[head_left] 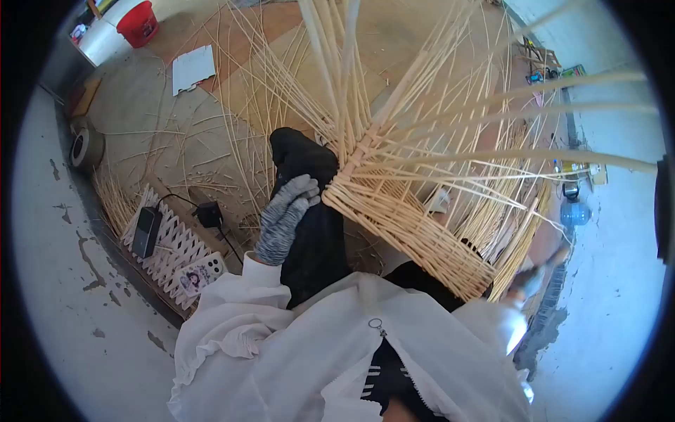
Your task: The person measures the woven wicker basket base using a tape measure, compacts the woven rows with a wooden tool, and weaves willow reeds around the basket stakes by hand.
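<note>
A partly woven wicker piece (415, 235) rests across my lap, its long loose rods fanning up and out to the right. My left hand (287, 214), in a grey glove, lies on my dark-clad leg (316, 246) just left of the woven edge, its fingers close together; whether anything is under them cannot be seen. Out at the right, beyond the woven end, my right hand (531, 280) is blurred by motion beside the bundle of rods (517, 253). Its fingers and anything in them cannot be made out.
A red bucket (138, 25) and a white sheet (193, 69) are on the floor ahead. At left are a tape roll (87, 148), a white lattice (165, 257), a phone (202, 274) and a black device (147, 231). A plastic bottle (575, 213) stands by the right wall.
</note>
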A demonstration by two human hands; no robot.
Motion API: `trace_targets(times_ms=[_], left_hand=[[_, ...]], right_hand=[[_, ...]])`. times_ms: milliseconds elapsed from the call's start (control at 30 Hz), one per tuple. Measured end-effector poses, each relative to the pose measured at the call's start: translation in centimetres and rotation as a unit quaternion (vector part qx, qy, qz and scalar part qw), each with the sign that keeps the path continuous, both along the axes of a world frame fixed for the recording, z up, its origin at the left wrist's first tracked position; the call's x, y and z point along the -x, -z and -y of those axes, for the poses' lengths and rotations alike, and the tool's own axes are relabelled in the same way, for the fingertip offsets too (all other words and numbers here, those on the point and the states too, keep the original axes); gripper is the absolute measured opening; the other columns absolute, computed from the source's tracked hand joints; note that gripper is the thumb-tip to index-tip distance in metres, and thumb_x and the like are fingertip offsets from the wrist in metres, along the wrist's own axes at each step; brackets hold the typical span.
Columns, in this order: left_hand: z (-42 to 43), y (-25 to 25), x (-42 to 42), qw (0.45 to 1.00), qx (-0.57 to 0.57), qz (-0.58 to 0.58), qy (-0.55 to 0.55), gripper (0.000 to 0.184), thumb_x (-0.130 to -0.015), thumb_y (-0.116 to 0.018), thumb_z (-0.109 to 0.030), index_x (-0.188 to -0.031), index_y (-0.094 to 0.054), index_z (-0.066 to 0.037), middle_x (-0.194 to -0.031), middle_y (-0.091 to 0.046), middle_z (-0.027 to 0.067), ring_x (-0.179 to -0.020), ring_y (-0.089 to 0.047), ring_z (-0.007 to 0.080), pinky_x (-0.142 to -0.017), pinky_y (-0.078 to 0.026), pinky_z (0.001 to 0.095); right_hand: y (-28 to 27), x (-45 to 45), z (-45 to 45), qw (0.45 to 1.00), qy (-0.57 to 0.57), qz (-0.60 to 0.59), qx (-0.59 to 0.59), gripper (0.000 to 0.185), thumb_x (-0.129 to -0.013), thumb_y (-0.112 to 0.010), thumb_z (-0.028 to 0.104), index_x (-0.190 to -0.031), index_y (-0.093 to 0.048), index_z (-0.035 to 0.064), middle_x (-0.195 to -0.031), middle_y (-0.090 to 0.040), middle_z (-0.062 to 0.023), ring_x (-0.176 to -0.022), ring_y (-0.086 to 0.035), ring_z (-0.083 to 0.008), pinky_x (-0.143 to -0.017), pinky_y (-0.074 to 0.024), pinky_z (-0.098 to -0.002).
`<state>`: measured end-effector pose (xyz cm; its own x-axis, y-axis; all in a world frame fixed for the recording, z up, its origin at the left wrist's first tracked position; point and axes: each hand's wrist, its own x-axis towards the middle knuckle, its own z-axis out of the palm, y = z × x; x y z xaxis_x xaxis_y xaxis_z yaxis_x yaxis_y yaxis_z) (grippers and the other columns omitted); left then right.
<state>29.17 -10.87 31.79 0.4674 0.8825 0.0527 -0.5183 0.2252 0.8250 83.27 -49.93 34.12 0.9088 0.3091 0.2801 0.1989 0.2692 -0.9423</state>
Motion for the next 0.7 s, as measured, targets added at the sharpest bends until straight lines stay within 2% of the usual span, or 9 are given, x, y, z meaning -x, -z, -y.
trace_targets(times_ms=[133,267,400,500,567,600,633,667,700], left_hand=[[1.1,-1.9,-0.8,0.926,-0.243,-0.287,-0.011,0.041,-0.077,-0.063,0.003,-0.117,-0.054,-0.001,-0.113,-0.057,0.0122,-0.1,-0.057,0.0189,-0.086,-0.046,0.0282],[0.0,-0.2,-1.7,0.889,-0.328,-0.299,-0.111,0.024,-0.073,-0.067,0.0,-0.097,-0.066,-0.001,-0.089,-0.066,0.0118,-0.084,-0.063,0.021,-0.079,-0.049,0.0275],[-0.1,-0.1,-1.7,0.832,-0.405,-0.356,-0.127,0.024,-0.074,-0.066,-0.001,-0.099,-0.066,-0.002,-0.091,-0.066,0.0122,-0.085,-0.063,0.0201,-0.079,-0.049,0.0274],[-0.3,-1.8,-1.4,0.896,-0.285,-0.34,-0.029,0.028,-0.075,-0.068,-0.006,-0.102,-0.063,0.0,-0.092,-0.064,0.0078,-0.088,-0.06,0.0162,-0.082,-0.046,0.0263],[-1.1,-2.1,-2.3,0.915,-0.208,-0.343,0.041,0.032,-0.075,-0.07,-0.012,-0.104,-0.061,0.0,-0.097,-0.063,0.0094,-0.086,-0.059,0.0158,-0.078,-0.047,0.026],[-0.6,-3.2,-3.8,0.93,-0.213,-0.301,0.001,0.035,-0.075,-0.071,-0.013,-0.105,-0.06,0.001,-0.097,-0.062,0.0098,-0.086,-0.059,0.0155,-0.078,-0.047,0.0259],[-0.1,-3.9,-4.9,0.94,-0.216,-0.26,-0.037,0.038,-0.075,-0.072,-0.015,-0.107,-0.058,0.002,-0.097,-0.062,0.0102,-0.086,-0.058,0.0153,-0.078,-0.046,0.0259],[0.0,-3.4,-5.4,0.894,-0.284,-0.333,-0.094,0.039,-0.074,-0.072,-0.014,-0.106,-0.057,0.003,-0.096,-0.061,0.0099,-0.085,-0.057,0.0153,-0.078,-0.046,0.0262],[0.2,-2.8,-5.8,0.893,-0.287,-0.332,-0.096,0.039,-0.074,-0.072,-0.014,-0.106,-0.057,0.003,-0.096,-0.061,0.0099,-0.085,-0.057,0.0153,-0.078,-0.046,0.0262]], right_hand=[[8.7,10.0,8.2,0.951,0.156,-0.254,0.079,0.021,-0.091,-0.044,0.02,-0.098,-0.058,0.0059,-0.071,-0.055,-0.0059,-0.062,-0.051,-0.0188,-0.055,-0.044,-0.0317],[16.7,14.8,9.7,0.904,0.148,-0.356,0.183,0.021,-0.091,-0.045,0.02,-0.1,-0.058,0.0056,-0.075,-0.056,-0.0073,-0.064,-0.052,-0.0196,-0.058,-0.0447,-0.0318],[19.3,16.2,13.0,0.852,0.139,-0.357,0.356,0.021,-0.09,-0.045,0.019,-0.101,-0.057,0.0052,-0.08,-0.058,-0.0088,-0.067,-0.053,-0.0204,-0.06,-0.0453,-0.0318],[15.8,14.4,14.4,0.721,0.15,-0.201,0.646,0.022,-0.09,-0.046,0.019,-0.102,-0.057,0.005,-0.084,-0.059,-0.0099,-0.068,-0.054,-0.021,-0.062,-0.0458,-0.0318],[9.5,13.0,9.8,0.753,0.241,-0.008,0.612,0.022,-0.09,-0.046,0.019,-0.103,-0.057,0.0048,-0.086,-0.06,-0.0106,-0.07,-0.054,-0.0214,-0.063,-0.0462,-0.0318],[1.9,15.7,1.6,0.821,0.265,0.172,0.476,0.023,-0.087,-0.052,0.017,-0.102,-0.056,0.0005,-0.094,-0.059,-0.0123,-0.076,-0.053,-0.0222,-0.072,-0.0442,-0.0306],[-2.3,16.0,-4.1,0.694,0.195,0.509,0.469,0.027,-0.084,-0.057,0.018,-0.099,-0.055,-0.004,-0.094,-0.058,-0.0123,-0.081,-0.053,-0.0221,-0.077,-0.0423,-0.0315],[-7.8,20.0,-11.8,0.931,0.083,0.202,0.293,0.022,-0.081,-0.059,0.017,-0.094,-0.058,-0.0009,-0.095,-0.058,-0.014,-0.086,-0.055,-0.0267,-0.081,-0.0424,-0.035],[-9.7,21.6,-16.4,0.888,-0.027,0.342,0.305,0.023,-0.084,-0.056,0.013,-0.103,-0.058,0.001,-0.107,-0.058,-0.0133,-0.104,-0.051,-0.0301,-0.091,-0.0389,-0.035]])
